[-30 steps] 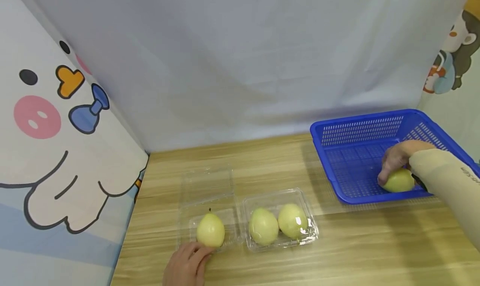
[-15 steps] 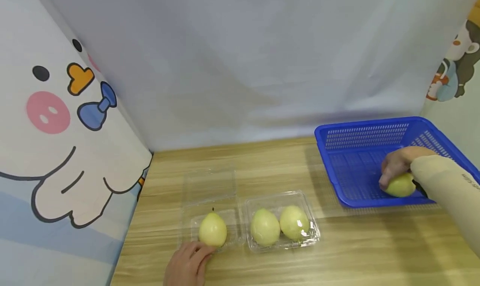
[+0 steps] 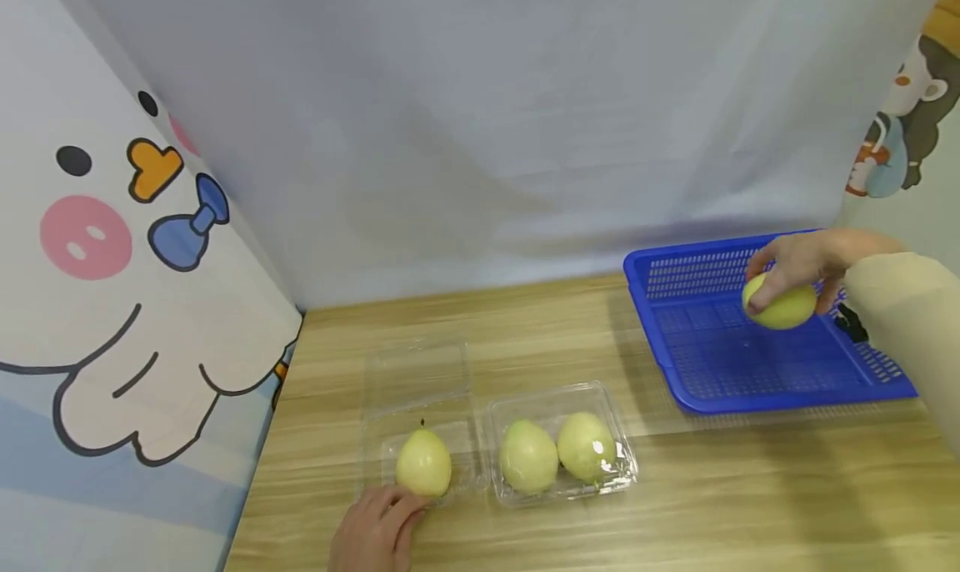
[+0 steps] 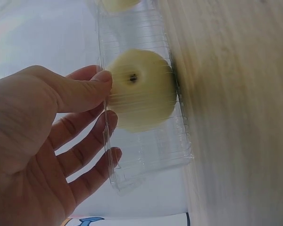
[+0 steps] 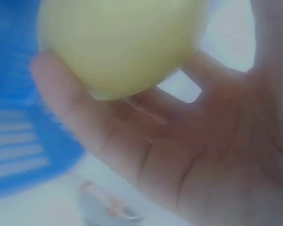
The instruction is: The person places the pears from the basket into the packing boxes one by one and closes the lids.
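In the head view my right hand [image 3: 802, 263] grips a yellow-green pear [image 3: 783, 307] above the floor of the blue plastic basket [image 3: 787, 400]. The right wrist view shows fingers and thumb curled round this pear [image 5: 118, 52]. At the lower left, my left hand [image 3: 375, 530] pinches the near rim of a clear plastic clamshell box [image 3: 416, 376], whose lid lies back. One pear [image 3: 423, 465] sits inside, stem up. Close up in the left wrist view, the left thumb and fingers [image 4: 100, 76] hold the box's edge beside that pear.
Right of the clamshell stands another clear box [image 3: 543, 398], its lid apparently down, with two pears [image 3: 528, 455] in it. Both boxes rest on the wood-grain table [image 3: 525, 322]. A pale curtain [image 3: 465, 138] rises behind, and a cartoon-printed cloth [image 3: 97, 322] hangs at left.
My right hand has lifted the pear up from the basket floor and slightly left. My left hand stays on the box rim. The whole head view has shifted a little.
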Action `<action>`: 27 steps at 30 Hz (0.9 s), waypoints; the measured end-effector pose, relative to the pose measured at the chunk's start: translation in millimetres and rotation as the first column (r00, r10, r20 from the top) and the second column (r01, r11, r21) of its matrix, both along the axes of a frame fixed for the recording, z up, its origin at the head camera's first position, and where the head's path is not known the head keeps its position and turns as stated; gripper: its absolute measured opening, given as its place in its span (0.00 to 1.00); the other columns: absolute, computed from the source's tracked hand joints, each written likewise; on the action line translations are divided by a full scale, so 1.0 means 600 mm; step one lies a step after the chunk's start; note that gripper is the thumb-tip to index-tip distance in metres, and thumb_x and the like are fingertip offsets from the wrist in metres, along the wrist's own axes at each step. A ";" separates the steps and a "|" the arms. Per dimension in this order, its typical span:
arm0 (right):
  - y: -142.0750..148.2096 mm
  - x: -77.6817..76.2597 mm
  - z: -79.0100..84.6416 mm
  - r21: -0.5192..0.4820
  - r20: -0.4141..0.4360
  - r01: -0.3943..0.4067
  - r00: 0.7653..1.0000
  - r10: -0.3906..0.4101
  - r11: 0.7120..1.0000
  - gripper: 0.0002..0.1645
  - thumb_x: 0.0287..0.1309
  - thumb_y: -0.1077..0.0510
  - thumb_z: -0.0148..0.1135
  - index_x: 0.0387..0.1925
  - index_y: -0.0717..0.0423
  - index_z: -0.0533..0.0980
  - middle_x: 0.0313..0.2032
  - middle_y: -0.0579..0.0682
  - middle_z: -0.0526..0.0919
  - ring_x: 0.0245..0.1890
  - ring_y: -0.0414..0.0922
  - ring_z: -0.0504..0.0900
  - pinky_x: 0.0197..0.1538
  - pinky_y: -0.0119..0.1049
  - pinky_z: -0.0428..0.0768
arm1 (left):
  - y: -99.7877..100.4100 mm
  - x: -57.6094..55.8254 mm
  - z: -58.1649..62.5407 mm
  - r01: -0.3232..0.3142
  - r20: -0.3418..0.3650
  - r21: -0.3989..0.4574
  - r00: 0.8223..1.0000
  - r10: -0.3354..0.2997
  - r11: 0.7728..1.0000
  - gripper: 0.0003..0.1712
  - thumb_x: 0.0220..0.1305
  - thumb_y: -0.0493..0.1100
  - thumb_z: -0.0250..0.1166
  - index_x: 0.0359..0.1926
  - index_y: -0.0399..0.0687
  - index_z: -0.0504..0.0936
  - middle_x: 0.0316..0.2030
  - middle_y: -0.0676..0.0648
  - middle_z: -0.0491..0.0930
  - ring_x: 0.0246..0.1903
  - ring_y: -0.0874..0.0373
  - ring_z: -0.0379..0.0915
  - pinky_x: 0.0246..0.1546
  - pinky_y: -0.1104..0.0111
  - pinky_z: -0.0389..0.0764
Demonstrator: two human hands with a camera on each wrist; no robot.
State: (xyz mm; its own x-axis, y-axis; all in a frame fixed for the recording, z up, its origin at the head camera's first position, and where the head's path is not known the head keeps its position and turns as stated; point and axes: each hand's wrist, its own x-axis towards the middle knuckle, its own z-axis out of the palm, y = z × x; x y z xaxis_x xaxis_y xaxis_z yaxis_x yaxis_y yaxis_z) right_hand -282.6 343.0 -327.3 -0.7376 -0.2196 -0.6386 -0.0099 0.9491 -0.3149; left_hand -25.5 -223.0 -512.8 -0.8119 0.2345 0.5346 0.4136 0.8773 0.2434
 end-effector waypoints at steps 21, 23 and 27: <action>-0.245 0.009 0.128 -0.149 -0.157 -0.262 0.958 0.239 0.954 0.40 0.55 0.44 0.79 0.65 0.51 0.73 0.58 0.60 0.82 0.48 0.51 0.83 0.36 0.42 0.89 | 0.002 -0.005 -0.003 0.008 0.016 -0.016 1.000 -0.007 1.000 0.21 0.39 0.35 0.87 0.34 0.59 0.90 0.32 0.63 0.83 0.33 0.66 0.79 0.33 0.71 0.82; -0.272 0.016 0.130 -0.158 -0.167 -0.290 0.950 0.264 0.944 0.39 0.53 0.44 0.81 0.62 0.51 0.75 0.57 0.59 0.82 0.47 0.50 0.84 0.35 0.41 0.89 | -0.001 -0.005 -0.004 0.012 -0.002 -0.036 1.000 -0.012 0.999 0.21 0.38 0.38 0.88 0.34 0.60 0.89 0.32 0.62 0.83 0.32 0.66 0.79 0.32 0.72 0.82; -0.324 0.028 0.127 -0.149 -0.201 -0.357 0.924 0.325 0.922 0.36 0.50 0.45 0.82 0.58 0.48 0.76 0.55 0.57 0.84 0.42 0.48 0.85 0.34 0.38 0.88 | -0.006 -0.008 -0.008 0.033 -0.061 -0.070 0.997 -0.037 0.997 0.22 0.35 0.42 0.89 0.33 0.61 0.89 0.31 0.61 0.84 0.31 0.66 0.79 0.31 0.74 0.81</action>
